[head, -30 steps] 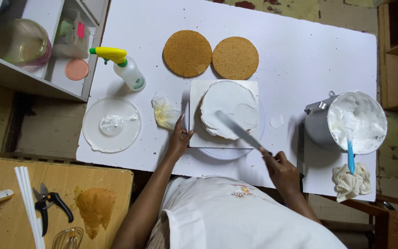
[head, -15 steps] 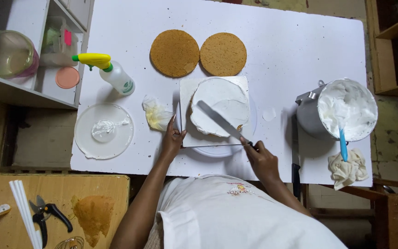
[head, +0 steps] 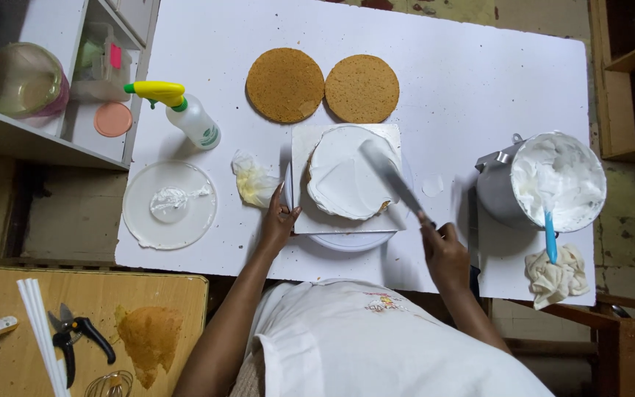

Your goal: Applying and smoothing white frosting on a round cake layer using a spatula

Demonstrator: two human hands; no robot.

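A round cake [head: 343,180] covered in white cream sits on a square white board [head: 310,220] atop a turntable. My right hand [head: 446,254] grips a long palette knife [head: 389,176] whose blade lies across the cake's right side. My left hand [head: 278,220] rests on the board's left front corner, fingers touching its edge. Two bare brown cake layers [head: 285,84] [head: 361,88] lie behind the board on the white table [head: 464,81].
A metal pot of white cream [head: 556,180] with a blue spatula [head: 550,237] stands at right, a crumpled cloth [head: 556,272] before it. At left are a spray bottle [head: 185,114], a crumpled plastic bag [head: 255,184] and a clear round plate [head: 170,204]. Scissors [head: 75,342] lie on a wooden surface.
The knife blade has swung from the cake's front middle toward its right side, and my right hand has shifted right. My left hand has stayed at the board's corner.
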